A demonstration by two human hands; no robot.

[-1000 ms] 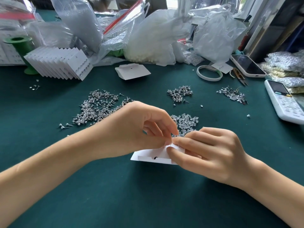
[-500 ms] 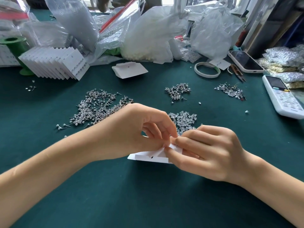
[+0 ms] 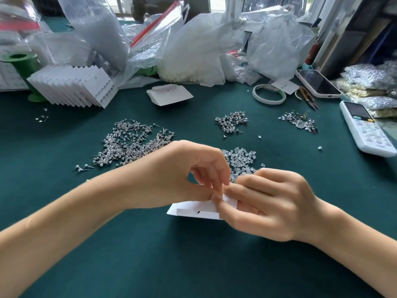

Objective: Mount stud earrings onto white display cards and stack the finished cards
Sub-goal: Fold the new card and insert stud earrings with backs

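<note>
A white display card (image 3: 193, 210) lies tilted just above the green table, held between both hands. My left hand (image 3: 182, 175) pinches its upper edge with thumb and fingertips. My right hand (image 3: 268, 203) grips the card's right end, fingers curled over it. What sits between the fingertips is too small to tell. A big heap of stud earrings (image 3: 129, 145) lies behind my left wrist. Clear earring backs (image 3: 242, 159) are piled just behind the hands. A fanned stack of finished cards (image 3: 73, 87) leans at the back left.
A blank card (image 3: 169, 96) lies mid-table. Two smaller stud piles (image 3: 231, 122) (image 3: 299, 122) sit further right. A tape roll (image 3: 268, 94), snips (image 3: 309, 100), a phone (image 3: 318, 82) and a white remote (image 3: 365, 127) lie at the right. Plastic bags (image 3: 193, 48) crowd the back edge.
The hands stay on the card; my left fingers have lifted and spread a little above the card's edge. The view has tilted slightly.
</note>
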